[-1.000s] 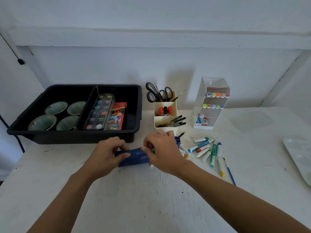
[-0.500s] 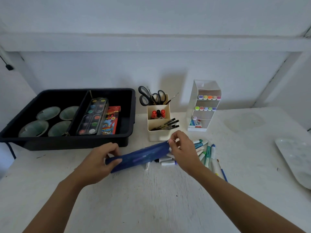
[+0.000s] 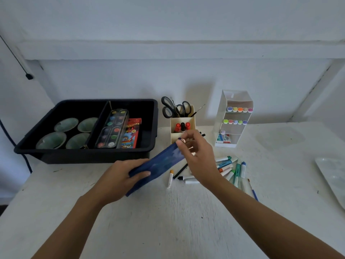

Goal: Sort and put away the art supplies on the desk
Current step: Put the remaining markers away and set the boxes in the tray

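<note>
While left hand [image 3: 119,178] clasps blue pouch [image 3: 164,161], right hand [image 3: 201,156] pinches its upper end.

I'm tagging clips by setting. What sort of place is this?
Probably a hobby or craft desk against a white wall: a paint set in a black tray, scissors in a pen holder, and loose markers.

The right hand [image 3: 199,157], a second ago close against the left hand [image 3: 121,176] on the dark blue fabric pencil pouch [image 3: 160,165], now sits well apart from it at the pouch's far end, pinching a small pull there. That end now rises off the white table [image 3: 168,221] toward the cream plastic desk organiser [image 3: 182,128], so the pouch is tilted. A white marker with an orange cap [image 3: 170,178] and a thin black pen [image 3: 180,171] now show beside it.
</note>
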